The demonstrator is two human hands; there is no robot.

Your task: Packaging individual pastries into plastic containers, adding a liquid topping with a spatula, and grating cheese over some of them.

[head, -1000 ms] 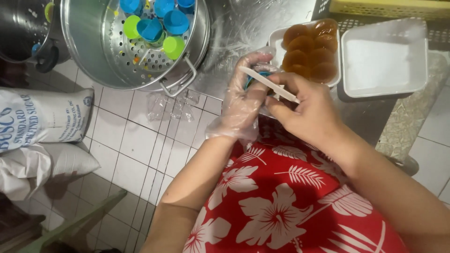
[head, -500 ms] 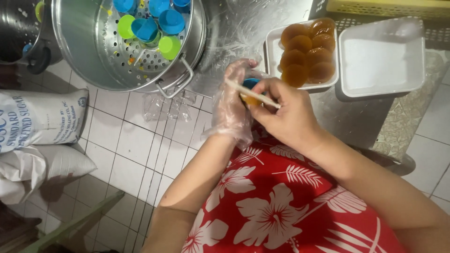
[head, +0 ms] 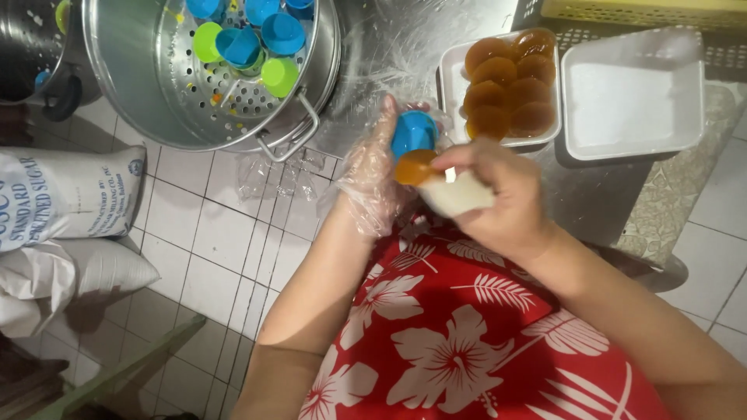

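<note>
My left hand [head: 372,177], in a clear plastic glove, holds a small blue mould cup [head: 413,132] tipped on its side. A round amber-brown cake [head: 414,167] is coming out of the cup's mouth. My right hand [head: 498,196] is bare and closed around a flat pale stick [head: 459,194] whose tip is at the cake. Both hands are just above my red flowered shirt, near the edge of the metal counter [head: 405,54].
A white foam tray [head: 454,85] holding several brown cakes sits beyond my hands, with an empty foam tray [head: 634,89] to its right. A large steel steamer pot [head: 156,85] with several blue and green cups is at upper left. Sacks [head: 66,198] lie on the tiled floor.
The stick has gone from lying across the cup to working at its mouth, and the brown cake has now slid partly out. Both hands shifted slightly.
</note>
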